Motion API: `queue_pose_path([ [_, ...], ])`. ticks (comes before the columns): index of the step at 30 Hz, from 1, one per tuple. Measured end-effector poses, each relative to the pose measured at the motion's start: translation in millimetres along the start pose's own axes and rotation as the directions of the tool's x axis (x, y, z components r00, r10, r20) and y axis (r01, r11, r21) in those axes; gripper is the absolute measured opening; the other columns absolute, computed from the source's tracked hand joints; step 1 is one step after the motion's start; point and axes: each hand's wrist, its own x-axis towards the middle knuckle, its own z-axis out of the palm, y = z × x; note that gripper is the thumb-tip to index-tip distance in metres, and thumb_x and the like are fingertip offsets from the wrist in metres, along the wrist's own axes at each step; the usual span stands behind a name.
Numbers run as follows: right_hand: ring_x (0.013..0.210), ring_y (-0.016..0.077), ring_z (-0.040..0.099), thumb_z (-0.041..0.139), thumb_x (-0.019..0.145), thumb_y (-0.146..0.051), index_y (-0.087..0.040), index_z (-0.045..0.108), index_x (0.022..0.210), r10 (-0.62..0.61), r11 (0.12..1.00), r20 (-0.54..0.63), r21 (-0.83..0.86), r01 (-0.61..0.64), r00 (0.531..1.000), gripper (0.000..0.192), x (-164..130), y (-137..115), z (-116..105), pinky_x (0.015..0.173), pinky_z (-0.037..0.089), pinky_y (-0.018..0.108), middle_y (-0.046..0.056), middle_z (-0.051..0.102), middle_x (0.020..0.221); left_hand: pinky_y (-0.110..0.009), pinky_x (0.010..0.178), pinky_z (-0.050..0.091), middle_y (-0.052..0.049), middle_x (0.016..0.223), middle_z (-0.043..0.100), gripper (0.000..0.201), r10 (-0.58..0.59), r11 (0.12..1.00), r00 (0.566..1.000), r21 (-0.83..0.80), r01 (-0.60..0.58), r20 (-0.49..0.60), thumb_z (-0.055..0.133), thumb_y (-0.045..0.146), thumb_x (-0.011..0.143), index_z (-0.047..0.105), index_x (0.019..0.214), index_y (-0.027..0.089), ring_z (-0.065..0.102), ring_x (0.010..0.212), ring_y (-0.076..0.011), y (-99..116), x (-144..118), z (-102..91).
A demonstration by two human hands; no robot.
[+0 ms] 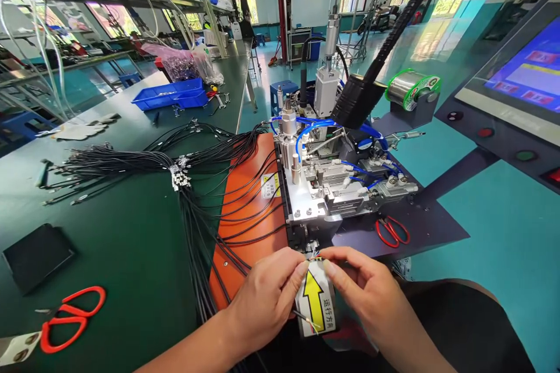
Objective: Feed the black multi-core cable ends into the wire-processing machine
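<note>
At the near end of the machine, my left hand [269,288] and my right hand [371,288] come together with thumbs and forefingers pinched. Between the fingertips are thin coloured wires [315,255] at a small metal part of the machine. Just below sits a guide plate with a yellow arrow label [314,300], its sides partly covered by my hands. A black cable end with stripped wires [308,322] sticks out under my left hand across the label. The soldering machine [324,186] stands directly ahead, with several black cables [249,198] leading to its left side.
Bundled black cables [126,160] lie on the green table [144,245]. Red-handled scissors [72,317] are at left, another pair [391,230] at right. A blue tray [170,95] stands further back. A solder spool [411,88] and touchscreen panel [525,76] are at right.
</note>
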Motion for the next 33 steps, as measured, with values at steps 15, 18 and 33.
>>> queue_pose_path([
  [15,0.083,0.0157,0.065,0.058,0.094,-0.042,-0.026,0.067,0.102,-0.185,0.963,-0.062,-0.209,0.168,0.981,0.02,-3.5,-1.9,12.1,0.07,0.053,0.025,0.001,0.065,0.095,-0.025,0.063,0.036,-0.001,0.075,0.053,0.031,0.011,0.999,1.0,0.034,-0.011,0.005,0.036,0.03,0.104,0.056,0.085,0.016,0.047,0.068,-0.0114,-0.4,0.4,1.4],
  [18,0.076,0.0126,0.062,0.057,0.095,-0.036,-0.026,0.067,0.1,-0.328,0.903,-0.095,-0.324,0.283,0.94,0.014,-3.7,-1.8,15.4,0.064,0.049,0.023,0.0,0.064,0.09,-0.026,0.062,0.035,-0.001,0.074,0.052,0.032,0.009,0.998,1.0,0.054,-0.008,-0.002,0.036,0.03,0.104,0.055,0.083,0.016,0.047,0.067,-0.0116,0.2,0.8,2.3],
  [33,0.072,0.0143,0.054,0.041,0.101,-0.015,-0.02,0.053,0.093,-0.624,0.511,0.154,-0.662,0.548,0.767,0.015,2.7,-5.8,13.8,0.063,0.04,0.028,0.003,0.053,0.084,-0.028,0.062,0.033,-0.001,0.071,0.051,0.027,0.135,0.966,0.991,0.219,-0.135,0.016,0.04,0.024,0.101,0.052,0.079,0.016,0.045,0.066,-0.0126,-3.6,-2.5,6.3],
])
